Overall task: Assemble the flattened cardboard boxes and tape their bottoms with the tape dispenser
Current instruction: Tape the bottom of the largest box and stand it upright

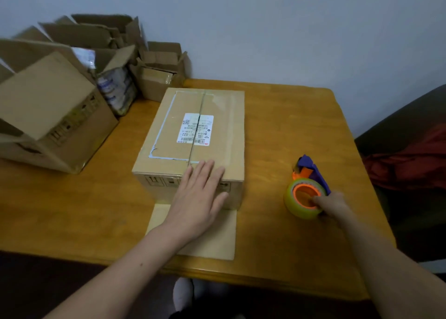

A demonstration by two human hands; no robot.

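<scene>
1. The cardboard box [193, 130] stands at the centre of the frame on the wooden table [289, 125]. Its closed flaps face up, and a seam [196, 106] runs down the middle through a shipping label [198, 129].
2. Your left hand [200, 193] lies flat over the near edge of that top face, fingers straight and spread, pressing where the seam ends. It holds nothing.
3. Your right hand [330, 204], at the right of the frame, has its fingers curled round the tape dispenser [306, 195] at the roll end. One fingertip seems to sit in the orange core. The dispenser rests on the table, well apart from the box, with its purple head pointing toward the top of the frame.
4. A loose flap [217, 241] lies flat on the table below the box, toward the lower centre. You cannot tell whether it belongs to this box.
5. The step in hand looks like the start of taping: the box is squared up and the flaps are down. The seam shows as a dark line that appears untaped, though an old strip of clear tape lies just right of it.
6. Next, lift the dispenser across to the box and set its head on the near side wall below the seam. Then draw it along the seam toward the top of the frame while your left hand holds the flaps level.
7. Mind the label, since its slick face may grip tape poorly.
8. Other open boxes [55, 106] crowd the upper left.
</scene>
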